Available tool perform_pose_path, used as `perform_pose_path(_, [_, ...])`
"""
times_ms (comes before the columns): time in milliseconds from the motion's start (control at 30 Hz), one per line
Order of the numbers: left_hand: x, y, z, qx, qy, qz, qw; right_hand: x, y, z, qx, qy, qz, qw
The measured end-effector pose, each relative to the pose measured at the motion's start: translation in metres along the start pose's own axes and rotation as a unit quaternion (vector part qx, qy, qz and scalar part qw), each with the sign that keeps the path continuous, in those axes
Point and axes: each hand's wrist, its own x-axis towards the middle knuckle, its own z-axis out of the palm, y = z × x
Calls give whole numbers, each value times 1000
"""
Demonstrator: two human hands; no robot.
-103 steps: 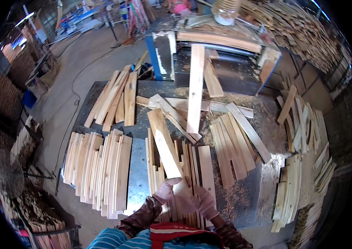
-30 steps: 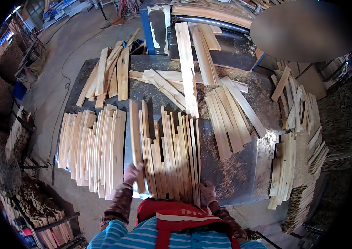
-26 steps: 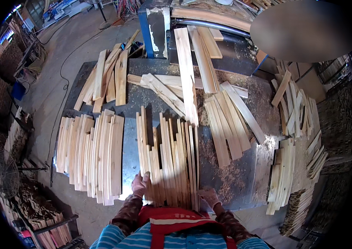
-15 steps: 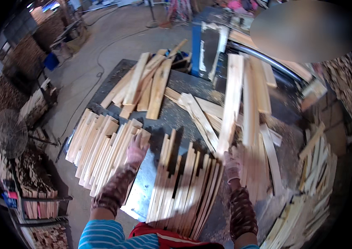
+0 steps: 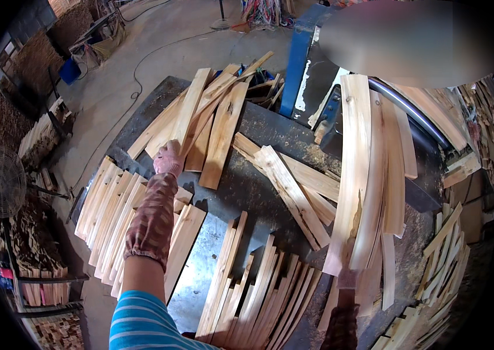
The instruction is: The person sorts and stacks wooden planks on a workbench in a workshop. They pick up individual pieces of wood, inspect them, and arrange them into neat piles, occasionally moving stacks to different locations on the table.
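My left hand (image 5: 169, 158), in a pale pink glove, reaches forward to a pile of loose boards. Its fingers are closed at the near end of a light wooden board (image 5: 195, 105). Below that arm stands a row of wooden slats (image 5: 104, 210) packed side by side. My right hand (image 5: 347, 279) is at the near ends of long boards (image 5: 355, 140) on the right; shade hides its fingers. Between my arms lies a second row of slats (image 5: 253, 297) with uneven far ends. Two or three crossed boards (image 5: 293, 192) rest in the middle of the dark tabletop (image 5: 223, 201).
A blue machine frame (image 5: 299, 70) and a metal roller (image 5: 416, 116) stand at the far right. A person beyond is blurred out. Stacked offcuts (image 5: 442, 274) lie at the right, a standing fan (image 5: 3, 181) at the left. A cable (image 5: 136, 87) crosses the floor.
My left hand has moved forward from the slat row to the board pile and closed there. My right hand now appears lower in view, at the near ends of the long boards.
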Motion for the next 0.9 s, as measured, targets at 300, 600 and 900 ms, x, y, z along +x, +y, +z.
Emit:
perform_pose_path(300, [-83,-21,-50,-843,-299,-54,443,-49,2,-80,283,-118,38,951])
perform_pose_path(600, [-249,-32,-69,-890,-350,-73,284,-52,-42,22,-298,-197,-245,901])
perform_pose_path(900, [-287,-63,-56,-861,-374,-41,342,-7,18,60,-705,-128,-139,683])
